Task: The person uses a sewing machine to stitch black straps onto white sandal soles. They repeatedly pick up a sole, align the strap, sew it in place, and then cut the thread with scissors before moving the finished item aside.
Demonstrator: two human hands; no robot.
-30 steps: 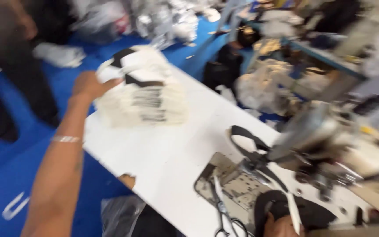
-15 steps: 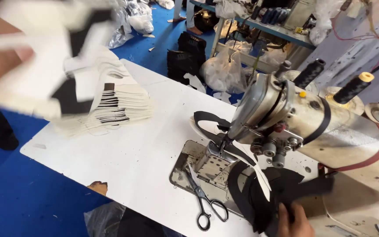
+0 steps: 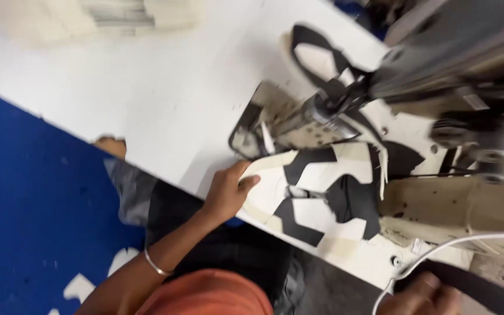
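My left hand (image 3: 228, 189) grips the left edge of a flat white and black shoe upper piece (image 3: 316, 195), thumb on top. The piece lies at the front edge of the white table (image 3: 147, 99), just in front of the sewing machine's needle plate (image 3: 290, 125). Another black and white piece (image 3: 322, 58) sits under the machine head (image 3: 438, 64). My right hand (image 3: 421, 297) shows only partly at the bottom edge, its fingers curled on a black strap (image 3: 479, 289) beside a white cable (image 3: 438, 251).
A blurred stack of white and black cut pieces (image 3: 112, 14) rests at the table's far left. Blue floor (image 3: 24, 192) with white marks lies left of the table. The machine's beige base (image 3: 462, 204) stands right of the held piece.
My left hand has left the stack with one white and black piece and brought it down to the table by the needle plate. The view has swung down and closer.
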